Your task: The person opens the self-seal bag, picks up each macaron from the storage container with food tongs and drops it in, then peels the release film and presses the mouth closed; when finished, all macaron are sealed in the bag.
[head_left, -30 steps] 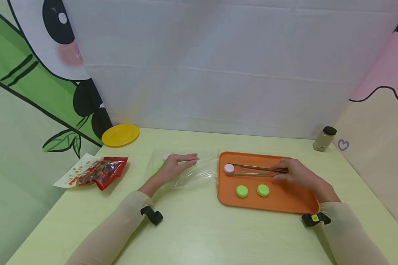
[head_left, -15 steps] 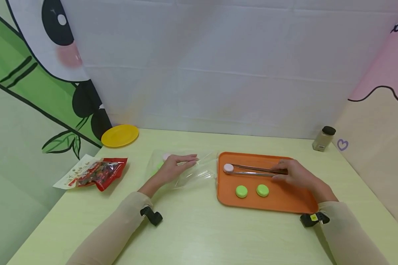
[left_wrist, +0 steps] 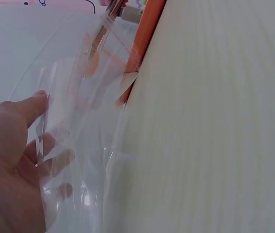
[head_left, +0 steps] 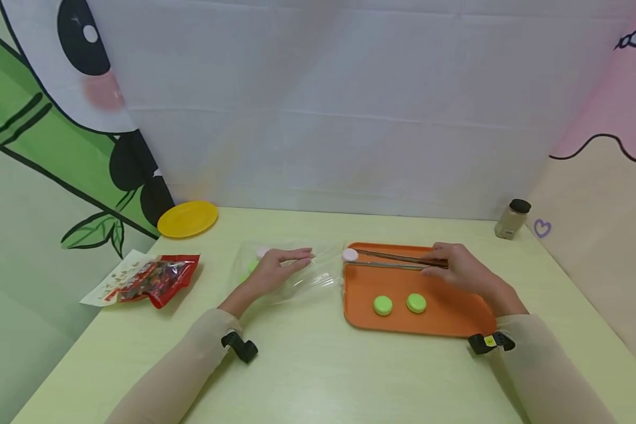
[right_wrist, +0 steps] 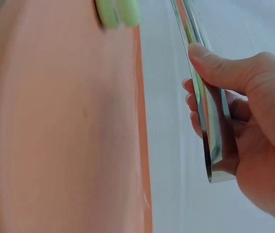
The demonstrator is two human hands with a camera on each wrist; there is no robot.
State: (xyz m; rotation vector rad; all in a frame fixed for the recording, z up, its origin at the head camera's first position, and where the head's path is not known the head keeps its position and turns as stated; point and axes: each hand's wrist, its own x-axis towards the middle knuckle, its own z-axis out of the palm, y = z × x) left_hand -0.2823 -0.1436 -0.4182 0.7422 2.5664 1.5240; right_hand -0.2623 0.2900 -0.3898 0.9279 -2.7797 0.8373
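My right hand point(head_left: 463, 271) grips metal tongs point(head_left: 387, 265), which carry a pale pink macaron point(head_left: 350, 255) in their tips. That macaron is over the tray's far left corner, right at the mouth of a clear plastic bag point(head_left: 318, 274). In the right wrist view, thumb and fingers press the tong arms point(right_wrist: 210, 121) from both sides. My left hand point(head_left: 281, 271) holds the bag; the left wrist view shows its fingers point(left_wrist: 57, 162) through the film. Inside the bag's left end lie a pale macaron point(head_left: 261, 252) and a partly hidden green one point(head_left: 253, 265).
On the orange tray point(head_left: 456, 318) lie two green macarons point(head_left: 383, 305). A red and white snack packet point(head_left: 148, 280) is at the left, and a yellow plate point(head_left: 188, 219) at the back left. A black-lidded jar point(head_left: 512, 219) stands at the back right.
The tongs with the pale macaron have moved left and away from me, from over the tray to the bag's mouth. My left hand has stayed on the bag.
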